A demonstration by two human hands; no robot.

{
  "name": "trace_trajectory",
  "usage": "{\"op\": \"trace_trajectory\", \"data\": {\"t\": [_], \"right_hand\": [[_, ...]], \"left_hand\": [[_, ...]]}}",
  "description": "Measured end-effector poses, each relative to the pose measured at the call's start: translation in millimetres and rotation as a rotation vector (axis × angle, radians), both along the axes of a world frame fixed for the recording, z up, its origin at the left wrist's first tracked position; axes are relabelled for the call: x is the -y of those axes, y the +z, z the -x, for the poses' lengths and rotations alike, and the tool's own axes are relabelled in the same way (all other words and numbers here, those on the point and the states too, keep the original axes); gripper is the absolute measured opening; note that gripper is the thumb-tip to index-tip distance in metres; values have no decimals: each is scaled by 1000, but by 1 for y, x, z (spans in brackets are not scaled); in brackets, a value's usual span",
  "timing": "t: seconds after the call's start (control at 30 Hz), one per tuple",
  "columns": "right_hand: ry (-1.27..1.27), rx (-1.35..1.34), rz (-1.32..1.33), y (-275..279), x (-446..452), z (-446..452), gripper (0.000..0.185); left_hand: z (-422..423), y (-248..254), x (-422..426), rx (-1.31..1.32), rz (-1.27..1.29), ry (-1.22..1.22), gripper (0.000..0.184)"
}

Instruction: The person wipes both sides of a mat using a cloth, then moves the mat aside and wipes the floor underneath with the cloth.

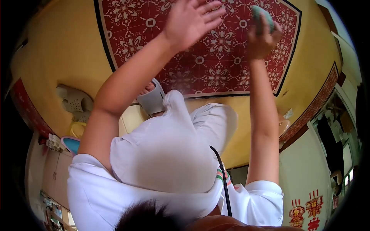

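Note:
My left hand (189, 24) is over the upper middle of a red patterned mat (200, 69), its fingers stretched out and apart, with nothing in it. I cannot tell whether it touches the mat. Toward the mat's right side, my right hand (263, 41) has its fingers wrapped round a small rounded green thing (257, 14). Motion blur and the fingers hide part of that green thing, so its exact kind does not show. White flower shapes and small rings cover the mat, which has a black edge.
A grey slipper (151, 100) is on my foot at the mat's near edge. Perforated clogs (74, 101) lie on the yellow floor (50, 61) to the left, near a blue and pink basin (70, 144). Another red mat (314, 104) lies at right.

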State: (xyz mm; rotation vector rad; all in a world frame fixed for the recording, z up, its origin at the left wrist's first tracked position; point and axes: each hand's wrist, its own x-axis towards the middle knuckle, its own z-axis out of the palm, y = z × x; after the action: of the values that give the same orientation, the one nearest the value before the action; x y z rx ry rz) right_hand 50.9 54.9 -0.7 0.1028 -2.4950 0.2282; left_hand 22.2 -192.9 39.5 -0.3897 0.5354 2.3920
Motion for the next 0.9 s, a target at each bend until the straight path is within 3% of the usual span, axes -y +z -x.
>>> {"op": "trace_trajectory", "data": {"t": [0.07, 0.17, 0.2, 0.33, 0.4, 0.43, 0.5, 0.53, 0.6, 0.67, 0.73, 0.83, 0.9], "right_hand": [[208, -76, 99, 2, 66, 0, 37], [444, 97, 210, -17, 155, -28, 27], [519, 257, 102, -28, 167, -38, 30], [745, 133, -224, -34, 107, -21, 53], [530, 250, -264, -42, 34, -8, 54], [293, 317, -325, -44, -5, -5, 56], [-98, 228, -284, -40, -65, -1, 48], [-285, 316, -309, -21, -72, -5, 44], [-422, 285, -182, -12, -72, -5, 39], [-396, 138, 8, -5, -17, -4, 43], [-103, 148, 179, -6, 65, 2, 43], [212, 208, 353, -2, 230, -15, 48], [499, 256, 272, -12, 311, -31, 48]], "left_hand": [[11, 11, 12, 45, 119, 170, 62], [19, 27, 32, -140, 492, 193, 51], [20, 18, 42, -192, 568, 181, 51], [18, -6, 73, -252, 778, 183, 37], [13, -22, 96, -429, 1222, 180, 34], [7, -47, 126, -721, 1448, 222, 43], [-1, -45, 154, -545, 1558, 316, 35], [-9, -52, 174, -521, 1599, 354, 36], [-19, -62, 213, -700, 1914, 239, 37], [-29, -73, 235, -829, 2116, 129, 38], [-37, -85, 246, -923, 2199, 30, 39], [-40, -88, 244, -1043, 2148, 70, 38], [-43, -92, 251, -1012, 2066, 113, 37]]}}
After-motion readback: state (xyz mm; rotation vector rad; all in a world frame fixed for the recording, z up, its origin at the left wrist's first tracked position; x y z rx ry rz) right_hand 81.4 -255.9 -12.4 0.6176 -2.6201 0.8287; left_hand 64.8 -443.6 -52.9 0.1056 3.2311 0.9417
